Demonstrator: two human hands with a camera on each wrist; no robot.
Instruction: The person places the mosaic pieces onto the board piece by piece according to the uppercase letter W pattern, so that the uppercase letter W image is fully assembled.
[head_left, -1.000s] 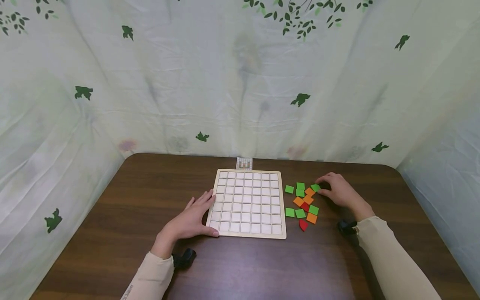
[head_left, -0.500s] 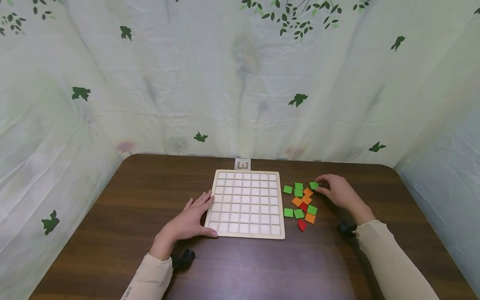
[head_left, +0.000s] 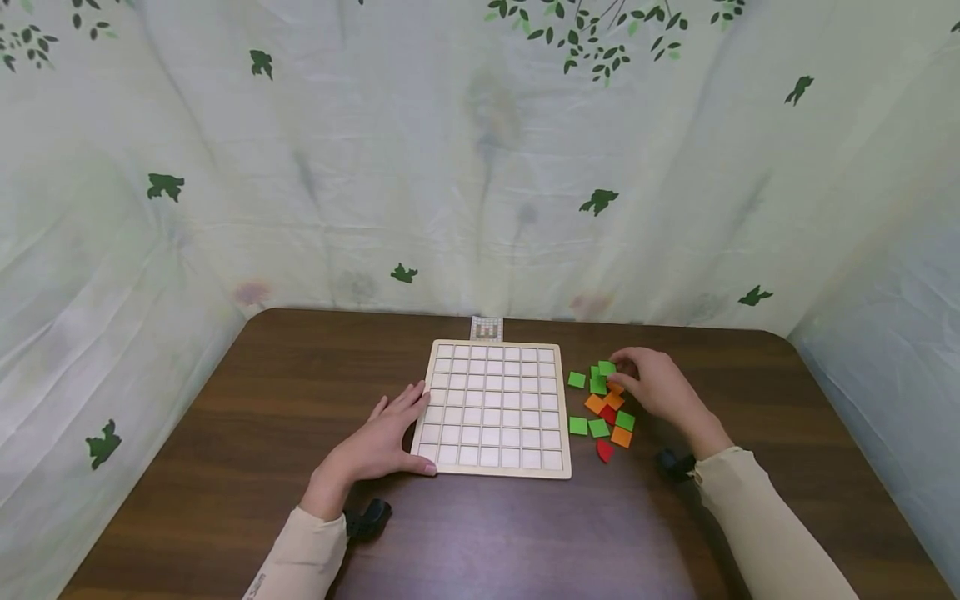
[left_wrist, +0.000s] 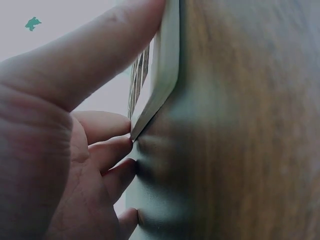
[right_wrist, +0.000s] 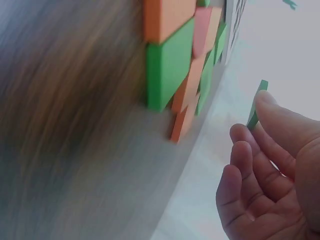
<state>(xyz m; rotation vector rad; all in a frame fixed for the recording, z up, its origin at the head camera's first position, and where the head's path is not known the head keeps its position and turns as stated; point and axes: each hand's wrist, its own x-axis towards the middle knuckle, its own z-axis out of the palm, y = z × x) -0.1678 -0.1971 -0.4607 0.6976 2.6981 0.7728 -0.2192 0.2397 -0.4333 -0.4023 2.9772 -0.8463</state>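
Note:
My right hand [head_left: 660,387] pinches a green square tile [head_left: 607,367] between thumb and fingertips. In the right wrist view this tile [right_wrist: 258,102] is held on edge, raised off the table. Below and around it in the head view lies a loose group of green, orange and red tiles [head_left: 596,403]. My left hand [head_left: 381,442] rests at the left side of a wooden grid board [head_left: 491,398] with white squares. Its fingers lie along the left edge and the thumb touches the near left corner. The left wrist view shows the thumb and fingertips against the board's side [left_wrist: 167,65].
A small printed card [head_left: 487,329] lies just behind the board's far edge. The brown wooden table [head_left: 247,400] meets a white curtain [head_left: 450,167] with green bird and leaf prints. Two red tiles [head_left: 604,451] are in the group, one at its near end.
My right hand has lifted a green tile from the far right of the group and moved left with it over the other tiles. My left hand stays on the board.

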